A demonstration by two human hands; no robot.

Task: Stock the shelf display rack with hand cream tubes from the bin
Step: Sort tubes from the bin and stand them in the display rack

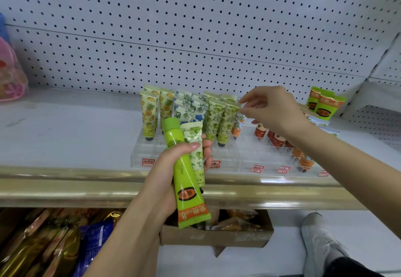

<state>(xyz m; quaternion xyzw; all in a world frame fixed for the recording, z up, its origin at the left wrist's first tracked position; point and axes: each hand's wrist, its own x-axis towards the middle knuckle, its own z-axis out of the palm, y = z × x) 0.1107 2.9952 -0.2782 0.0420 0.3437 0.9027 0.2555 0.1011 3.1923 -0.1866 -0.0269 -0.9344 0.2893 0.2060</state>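
Two tubes (184,172) fill left hand's (162,177) fingers (207,148); right hand (275,109) pinches a racked tube (227,120).

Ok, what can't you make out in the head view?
Head view:
- Price labels: too small, blurred.
- Cardboard box contents: partly hidden by the left hand and green tube.
- Orange tubes: partly behind the right hand and wrist.
- Whether the right hand pinches the leaf-print tube in the rack: contact too small to tell.

Open front slots in the clear rack (245,157) before upright tubes (213,116) at its back; bare shelf (71,133) leftward.
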